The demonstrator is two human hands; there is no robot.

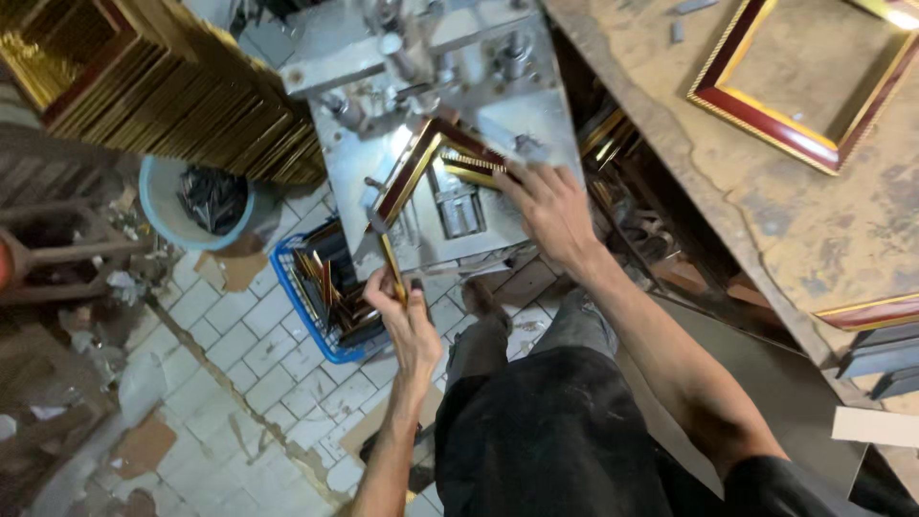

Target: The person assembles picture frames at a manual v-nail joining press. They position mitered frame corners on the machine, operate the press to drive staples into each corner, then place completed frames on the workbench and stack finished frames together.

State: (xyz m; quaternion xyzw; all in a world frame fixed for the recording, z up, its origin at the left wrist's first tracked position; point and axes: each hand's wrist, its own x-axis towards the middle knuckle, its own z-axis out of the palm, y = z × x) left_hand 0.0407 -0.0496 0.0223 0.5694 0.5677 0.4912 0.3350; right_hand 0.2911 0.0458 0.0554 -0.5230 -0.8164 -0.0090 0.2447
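Two hands work at a grey metal machine [459, 144] seen from the head camera. The left hand [402, 311] is closed around the near end of a gold and dark red moulding strip [407, 187]; the strip's long axis runs from that hand up and away across the machine's plate toward its far side, where it meets a second strip [474, 163] at a corner, the two forming a peak that points away from the person. The right hand [546, 206] lies flat with fingers spread on the second strip, near the plate's right edge, pressing rather than gripping.

One blue basket [292, 287] of short strips stands on the tiled floor [249, 383] below the machine's left edge, and one pale blue bucket [158, 206] sits farther left. One stack of gold mouldings [163, 81] fills the upper left. On the table [766, 220] at the right, one finished frame [814, 77] lies near the far corner, and part of another frame [871, 311] shows at the right edge.
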